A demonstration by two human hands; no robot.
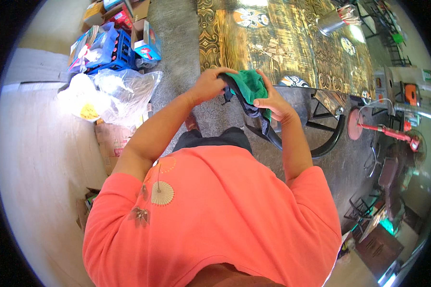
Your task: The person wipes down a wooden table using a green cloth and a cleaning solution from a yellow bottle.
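Note:
My left hand (210, 85) and my right hand (276, 102) hold a bunched green and dark cloth (249, 86) between them. The left fingers grip a dark edge of it, while the right thumb presses on its green side. Loose dark ends hang down below. The cloth is just off the near edge of a wooden table (230, 46) with carved-pattern borders and painted mask designs. A small pile of pale scraps (280, 50) lies on the tabletop. Toward the far right stands a metal cup (328, 23) holding several thin sticks.
A chair with a curved black frame (330, 143) stands at the table's right front. On the left are a blue crate (124, 53), a cardboard box (147, 41) and a clear plastic bag (129, 93). A red pedestal fan (384, 130) is at the right.

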